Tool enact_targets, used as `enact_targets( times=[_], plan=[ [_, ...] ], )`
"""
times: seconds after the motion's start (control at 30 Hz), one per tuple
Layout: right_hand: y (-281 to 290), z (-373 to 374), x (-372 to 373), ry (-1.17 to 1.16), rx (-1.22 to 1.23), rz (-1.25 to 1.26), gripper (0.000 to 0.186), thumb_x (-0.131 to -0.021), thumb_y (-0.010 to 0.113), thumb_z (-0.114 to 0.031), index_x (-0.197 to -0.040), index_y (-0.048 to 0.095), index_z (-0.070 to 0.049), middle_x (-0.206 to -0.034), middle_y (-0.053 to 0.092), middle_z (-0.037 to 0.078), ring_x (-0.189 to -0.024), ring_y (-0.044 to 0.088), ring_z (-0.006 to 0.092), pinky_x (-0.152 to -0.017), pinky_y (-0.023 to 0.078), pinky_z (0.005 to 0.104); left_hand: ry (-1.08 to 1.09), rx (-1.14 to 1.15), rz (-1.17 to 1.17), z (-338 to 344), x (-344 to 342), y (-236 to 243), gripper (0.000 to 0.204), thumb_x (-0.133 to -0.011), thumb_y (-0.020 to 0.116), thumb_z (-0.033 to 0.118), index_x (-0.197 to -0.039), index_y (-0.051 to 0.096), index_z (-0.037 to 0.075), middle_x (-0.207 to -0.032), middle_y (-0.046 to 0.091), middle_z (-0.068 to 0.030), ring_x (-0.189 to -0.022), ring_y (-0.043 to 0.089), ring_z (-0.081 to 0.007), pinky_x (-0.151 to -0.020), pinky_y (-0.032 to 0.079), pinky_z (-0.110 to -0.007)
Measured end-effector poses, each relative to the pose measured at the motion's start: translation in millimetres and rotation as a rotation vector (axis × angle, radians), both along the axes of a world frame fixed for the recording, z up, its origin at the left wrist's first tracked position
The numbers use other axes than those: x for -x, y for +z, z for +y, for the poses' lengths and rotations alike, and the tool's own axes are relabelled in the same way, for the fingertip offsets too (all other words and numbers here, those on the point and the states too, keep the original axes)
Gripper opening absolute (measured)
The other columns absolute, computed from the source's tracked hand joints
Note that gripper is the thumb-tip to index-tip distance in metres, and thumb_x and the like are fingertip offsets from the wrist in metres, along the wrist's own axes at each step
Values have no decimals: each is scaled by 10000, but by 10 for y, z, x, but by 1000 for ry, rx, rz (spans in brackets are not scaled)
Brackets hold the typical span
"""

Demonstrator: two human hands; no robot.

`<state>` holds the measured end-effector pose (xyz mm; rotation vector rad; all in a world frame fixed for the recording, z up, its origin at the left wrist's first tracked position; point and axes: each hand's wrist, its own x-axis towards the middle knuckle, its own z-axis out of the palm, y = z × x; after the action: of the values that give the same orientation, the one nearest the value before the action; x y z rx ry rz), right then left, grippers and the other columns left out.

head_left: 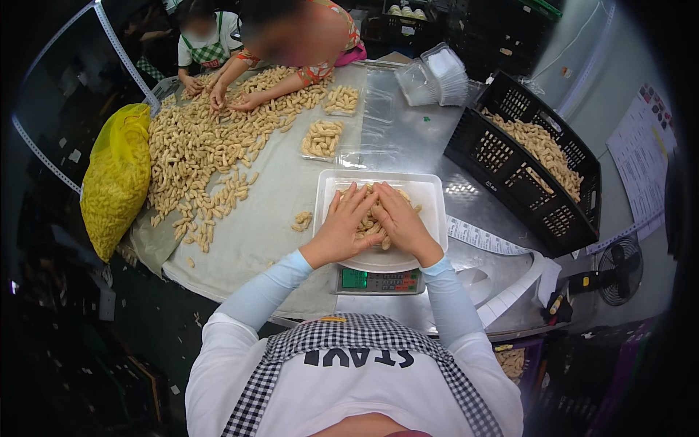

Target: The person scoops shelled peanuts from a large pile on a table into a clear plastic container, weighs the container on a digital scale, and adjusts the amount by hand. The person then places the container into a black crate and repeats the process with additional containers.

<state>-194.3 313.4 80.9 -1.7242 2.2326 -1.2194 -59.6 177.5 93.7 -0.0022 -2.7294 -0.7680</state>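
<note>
A white plastic tray [328, 231] rests on a digital scale [380, 282] with a green lit display. Inside the tray is a heap of unshelled peanuts [373, 231], partly hidden by my hands. My left hand [348, 224] lies over the left side of the heap, fingers stretched out. From the right, my right hand [402, 224] reaches over the same heap with its fingers extended, and the fingertips of both hands come close together. Whether a clear box sits under the peanuts in the tray, I cannot tell.
Loose peanuts [196, 160] spread over the table's left; two people work there. Filled clear boxes [321, 140] stand beyond the tray. Stacked clear boxes [435, 76], a black crate [542, 160] of peanuts and a label strip [484, 239] lie right. A yellow mesh sack [116, 182] stands left.
</note>
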Motion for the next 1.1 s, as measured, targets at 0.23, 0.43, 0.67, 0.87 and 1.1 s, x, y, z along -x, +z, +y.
enact_targets(
  times=[0.23, 0.43, 0.67, 0.87, 1.1],
  plan=[
    [201, 281, 49, -183, 437, -545, 379, -1018, 391, -262, -1235, 548, 6, -1236, 585, 118, -1164, 528, 200, -1008, 381, 315, -9, 207, 260, 277, -91, 156, 642, -768, 707, 362, -1295, 480, 72, -1410, 372, -174, -1333, 306, -342, -1089, 205, -499],
    [-59, 610, 537, -652, 124, -251, 198, -892, 567, -87, -1073, 614, -21, -1009, 623, 108, -939, 587, 252, -843, 453, 351, -165, 406, 308, 404, -86, -136, 282, -762, 650, 145, -1021, 596, 48, -1066, 550, -95, -967, 516, -255, -845, 385, -400],
    [-235, 673, 414, -461, -202, 244, 113, -830, 588, -98, -914, 621, -30, -951, 591, 134, -930, 531, 334, -835, 414, 442, -63, 157, 496, 275, -11, 50, 188, -762, 635, 57, -944, 592, 43, -892, 543, -85, -807, 518, -255, -730, 392, -360],
    [-122, 823, 270, -274, -128, 115, 118, -841, 570, -88, -927, 623, -28, -940, 588, 126, -953, 529, 329, -826, 435, 424, 245, 1, 333, -217, 240, 26, 106, -780, 659, 65, -816, 559, 57, -844, 560, -88, -814, 516, -263, -725, 397, -382],
    [-33, 781, 467, -319, -94, 68, 130, -803, 588, -4, -931, 609, -6, -916, 583, 147, -890, 547, 343, -803, 461, 388, 251, -62, 392, -314, 238, 73, 74, -785, 653, 72, -835, 599, 64, -893, 599, -52, -885, 535, -226, -771, 417, -345]
  ],
)
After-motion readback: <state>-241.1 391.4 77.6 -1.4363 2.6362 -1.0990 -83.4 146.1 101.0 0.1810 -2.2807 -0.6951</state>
